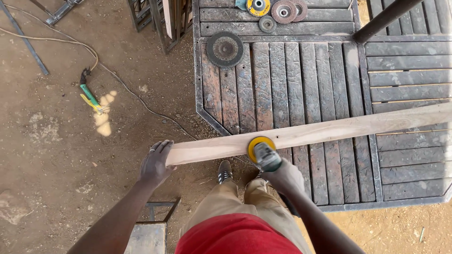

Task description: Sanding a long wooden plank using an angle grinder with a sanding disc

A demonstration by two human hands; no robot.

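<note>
- Pale wooden plank (pixel 329 130) runs lengthwise off the slatted metal table's (pixel 292 80) left edge.
- Left hand (pixel 155 162) lies flat, fingers spread, on its overhanging end.
- Right hand (pixel 285 176) grips the grinder (pixel 262 151), disc on the plank's near edge.

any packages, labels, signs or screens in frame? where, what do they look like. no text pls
No packages, signs or screens.
Disc with label: top edge, on the slatted metal table; round, yellow and blue centre label.
Other discs: beside it; any labels too small to tell.
</note>
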